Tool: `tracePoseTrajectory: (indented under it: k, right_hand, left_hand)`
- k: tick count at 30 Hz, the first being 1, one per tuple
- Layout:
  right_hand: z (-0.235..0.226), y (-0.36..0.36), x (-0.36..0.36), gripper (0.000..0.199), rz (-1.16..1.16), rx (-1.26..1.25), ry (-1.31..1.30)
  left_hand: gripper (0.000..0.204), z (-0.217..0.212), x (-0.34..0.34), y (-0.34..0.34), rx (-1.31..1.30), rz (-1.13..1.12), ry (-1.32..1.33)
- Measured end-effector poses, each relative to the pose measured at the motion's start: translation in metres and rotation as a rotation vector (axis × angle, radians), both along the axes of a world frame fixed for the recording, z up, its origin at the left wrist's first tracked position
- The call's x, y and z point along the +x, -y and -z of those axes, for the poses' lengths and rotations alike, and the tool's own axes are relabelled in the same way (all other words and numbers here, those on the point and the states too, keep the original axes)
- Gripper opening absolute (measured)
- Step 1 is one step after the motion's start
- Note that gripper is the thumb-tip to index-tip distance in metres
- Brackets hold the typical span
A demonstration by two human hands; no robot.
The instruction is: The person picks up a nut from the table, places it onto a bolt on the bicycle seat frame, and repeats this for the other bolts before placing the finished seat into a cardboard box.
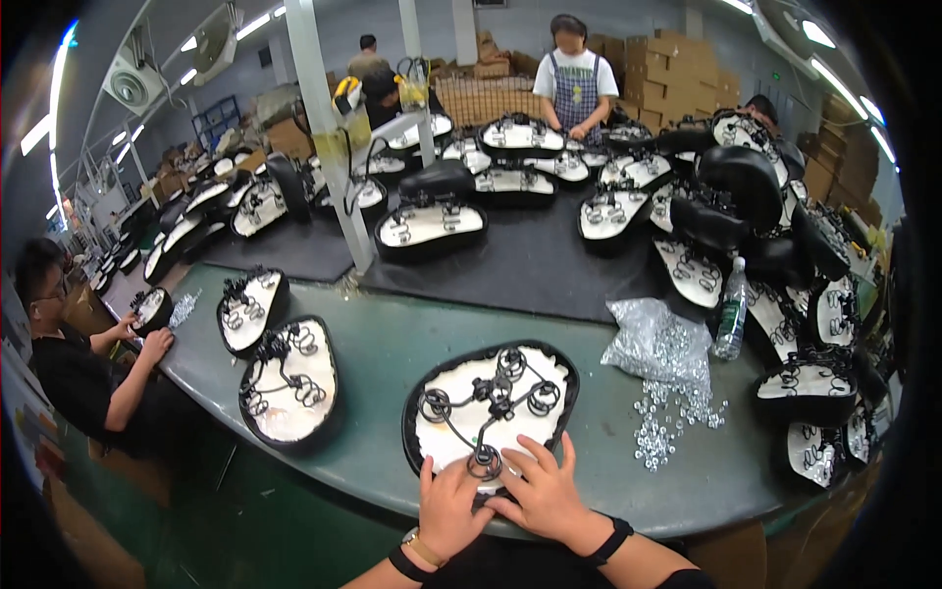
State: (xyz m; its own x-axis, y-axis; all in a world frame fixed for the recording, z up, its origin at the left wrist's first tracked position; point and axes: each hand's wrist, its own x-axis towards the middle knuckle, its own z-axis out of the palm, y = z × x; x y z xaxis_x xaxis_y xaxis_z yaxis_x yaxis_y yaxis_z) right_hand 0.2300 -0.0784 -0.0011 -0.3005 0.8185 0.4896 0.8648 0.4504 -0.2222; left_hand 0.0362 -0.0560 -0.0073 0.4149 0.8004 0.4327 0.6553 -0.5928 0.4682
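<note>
An upturned bicycle saddle lies on the green table right in front of me, its white underside up and its black coil-spring frame showing. My left hand grips the narrow near end, fingers beside the front coil. From the other side my right hand holds the same end, thumb at the rim, some fingers by the coil and others raised and spread. Whether a small part sits between the fingertips is hidden.
Two more upturned saddles lie to the left. On the right are a clear bag of metal nuts, spilled nuts, a plastic bottle and piled saddles. A metal post rises behind. Co-workers sit left and stand opposite.
</note>
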Motion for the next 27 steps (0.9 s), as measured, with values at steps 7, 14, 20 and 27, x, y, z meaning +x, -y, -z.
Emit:
tracePoseTrajectory:
  k: [7, 14, 20, 27]
  right_hand:
    - [-0.004, -0.008, 0.002, 0.051, -0.001, 0.084, 0.094]
    - [-0.005, -0.018, 0.009, 0.051, -0.036, 0.109, 0.138]
    - [-0.015, -0.014, -0.005, 0.044, -0.075, 0.146, 0.208]
    - [0.0, -0.005, -0.002, 0.042, -0.105, 0.136, 0.103]
  left_hand:
    - [0.068, 0.006, -0.005, -0.001, -0.032, 0.018, 0.041]
    - [0.061, 0.013, 0.002, 0.003, 0.049, -0.004, 0.113]
    - [0.058, 0.015, 0.001, 0.001, 0.106, -0.033, 0.034]
    - [0.051, 0.017, 0.003, -0.001, 0.104, 0.002, 0.065]
